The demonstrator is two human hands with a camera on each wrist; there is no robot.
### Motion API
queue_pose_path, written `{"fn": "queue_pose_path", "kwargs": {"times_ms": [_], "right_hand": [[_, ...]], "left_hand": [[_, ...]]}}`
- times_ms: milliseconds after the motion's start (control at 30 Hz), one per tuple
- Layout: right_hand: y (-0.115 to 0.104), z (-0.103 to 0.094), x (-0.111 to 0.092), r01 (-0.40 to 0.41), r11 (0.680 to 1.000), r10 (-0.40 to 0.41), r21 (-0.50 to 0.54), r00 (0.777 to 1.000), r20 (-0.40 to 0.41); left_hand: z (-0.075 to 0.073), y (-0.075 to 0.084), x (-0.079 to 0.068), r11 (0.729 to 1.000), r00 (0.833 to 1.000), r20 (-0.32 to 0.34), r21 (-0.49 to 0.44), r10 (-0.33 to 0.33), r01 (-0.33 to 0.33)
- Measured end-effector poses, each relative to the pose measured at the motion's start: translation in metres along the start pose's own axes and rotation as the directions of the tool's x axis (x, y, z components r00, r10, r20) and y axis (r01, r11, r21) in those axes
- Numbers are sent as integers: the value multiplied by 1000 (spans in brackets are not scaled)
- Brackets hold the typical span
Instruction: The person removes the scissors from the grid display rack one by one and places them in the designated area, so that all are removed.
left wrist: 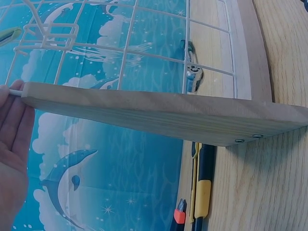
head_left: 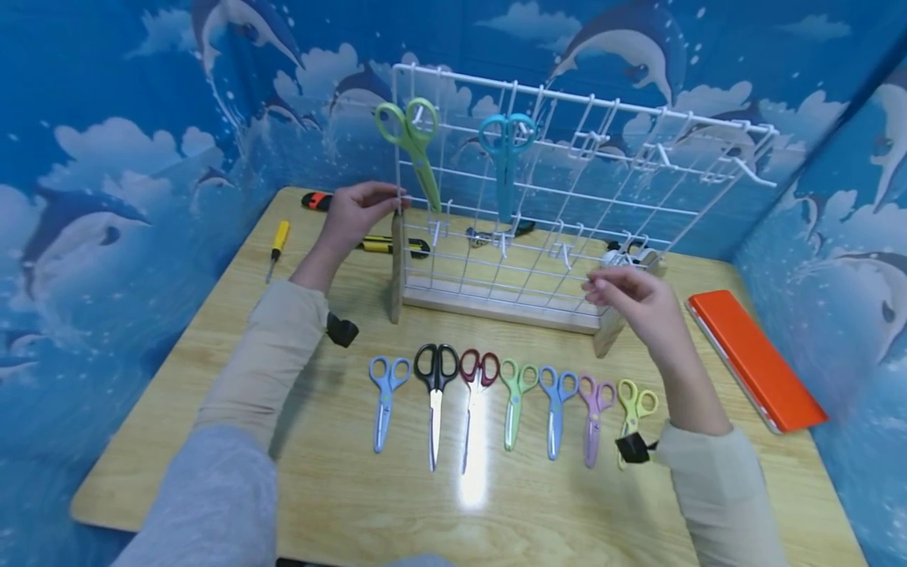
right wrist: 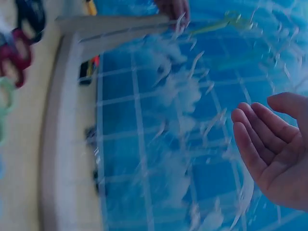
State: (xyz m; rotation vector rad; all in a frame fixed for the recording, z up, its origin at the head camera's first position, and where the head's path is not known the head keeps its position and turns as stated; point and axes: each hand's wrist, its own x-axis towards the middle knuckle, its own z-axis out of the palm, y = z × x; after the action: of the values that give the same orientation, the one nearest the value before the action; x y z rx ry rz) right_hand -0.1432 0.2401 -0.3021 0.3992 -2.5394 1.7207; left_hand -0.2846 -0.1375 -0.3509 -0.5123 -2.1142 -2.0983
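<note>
A white wire rack [head_left: 623,203] on a wooden base [head_left: 496,309] stands at the middle of the table. My left hand [head_left: 357,209] pinches the rack's left side wire, just above the wooden upright [left wrist: 144,108]. Nothing is in my right hand [head_left: 634,303], held in front of the rack's right side; in the right wrist view its fingers [right wrist: 255,139] are relaxed, palm showing. Light green scissors [head_left: 418,153] and turquoise scissors [head_left: 506,161] hang from hooks on the upper left of the rack.
Several scissors lie in a row before the rack, among them black-handled scissors [head_left: 435,386] and red-handled scissors [head_left: 478,378]. An orange case [head_left: 754,358] lies at right, a yellow screwdriver [head_left: 279,242] at left. Behind the rack are utility knives, one yellow and black [left wrist: 203,185].
</note>
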Motion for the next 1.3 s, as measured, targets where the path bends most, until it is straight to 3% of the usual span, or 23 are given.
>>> {"fn": "queue_pose_path", "kwargs": {"times_ms": [133,167,233,333,400,467,567,600,633,667,700,800,900,933,1000,1067,1167,1233,1300], "right_hand": [[-49,19,30,80,997,-81,18,996,38],[-56,23,37,83,997,-83,5,996,40],[-63,29,49,83,997,-83,2,996,36],[-70,37,63,84,996,-85,32,996,16],[-73,41,71,88,994,-88,69,996,-7],[-76,45,77,94,989,-91,113,995,-27],[-80,52,87,99,985,-91,141,994,-58],[-81,55,90,104,985,-95,141,993,-68],[-82,58,92,109,986,-100,124,992,-79],[-82,61,95,114,989,-105,96,990,-91],[-82,63,98,120,991,-113,61,988,-106],[-82,71,104,130,990,-137,-56,979,-151],[-81,77,107,132,982,-155,-132,970,-188],[-81,78,108,134,980,-162,-146,967,-198],[-81,80,108,137,981,-163,-137,964,-208],[-82,81,108,132,986,-150,-99,967,-207],[-84,81,107,111,994,-108,7,976,-187],[-87,82,106,102,992,-88,75,981,-174],[-89,82,104,107,987,-87,121,983,-164]], "left_hand": [[6,20,-8,1000,1000,-5,24,-5,5],[10,33,-14,998,1000,-14,57,-12,13],[13,40,-17,997,1000,-11,68,-25,25],[13,41,-15,996,999,-18,77,-48,49],[1,2,4,999,999,19,13,-44,44],[-4,-15,13,998,998,14,3,-67,67],[-25,-84,45,996,998,44,-72,-45,48],[-18,-62,34,998,999,28,-39,-40,41],[-14,-50,29,998,998,5,-11,-57,57],[-13,-48,27,999,999,5,-8,-51,51],[-18,-61,33,999,999,22,-35,-38,39],[-7,-20,17,997,996,16,-1,-83,83],[-23,-69,38,998,997,28,-9,-68,69],[-22,-67,36,998,998,18,13,-64,64],[-28,-87,44,999,999,21,32,-43,42],[-28,-87,44,999,999,25,24,-44,43],[-24,-70,35,999,999,42,-23,-34,35],[-13,-37,20,998,998,30,-27,-49,50],[-5,-15,7,1000,1000,13,-12,-24,24]]}}
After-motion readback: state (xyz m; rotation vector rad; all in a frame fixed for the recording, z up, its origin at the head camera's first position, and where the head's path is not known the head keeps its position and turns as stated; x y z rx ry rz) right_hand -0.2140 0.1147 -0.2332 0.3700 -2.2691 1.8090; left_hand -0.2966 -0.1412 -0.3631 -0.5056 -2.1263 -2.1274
